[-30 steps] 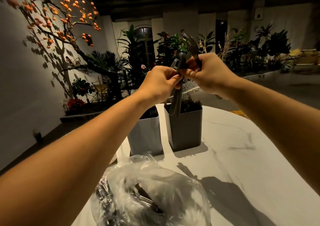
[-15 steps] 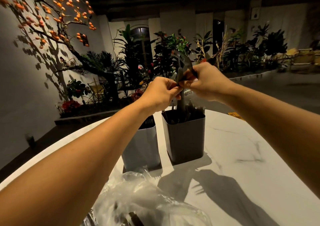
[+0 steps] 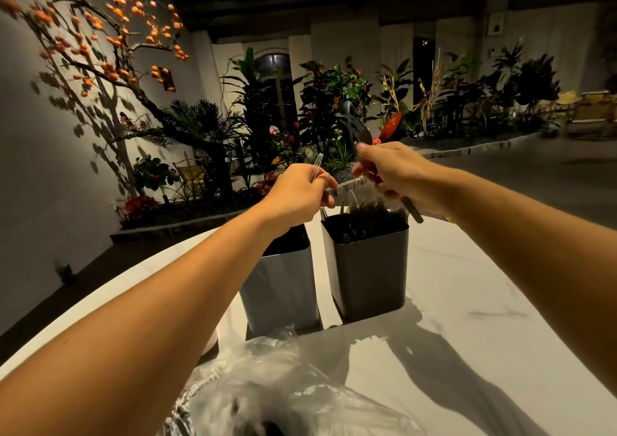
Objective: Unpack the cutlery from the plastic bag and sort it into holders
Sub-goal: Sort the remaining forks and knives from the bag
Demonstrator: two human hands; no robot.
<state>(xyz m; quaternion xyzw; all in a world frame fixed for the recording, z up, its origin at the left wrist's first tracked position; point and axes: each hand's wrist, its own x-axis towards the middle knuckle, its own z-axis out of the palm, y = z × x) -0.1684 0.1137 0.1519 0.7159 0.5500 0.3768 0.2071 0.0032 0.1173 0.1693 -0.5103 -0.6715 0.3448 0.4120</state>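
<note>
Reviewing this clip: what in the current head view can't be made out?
- Light holder: contents hidden by the left arm and dark opening.
- Piece in left hand: mostly covered by fingers.
- Cutlery in right hand: blurred, kind unclear.
- Plastic bag: cut off by bottom edge, contents blurred.

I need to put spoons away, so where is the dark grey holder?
In the head view, the dark grey square holder stands on the white marble table, right of the light grey holder, below the right hand.
</note>
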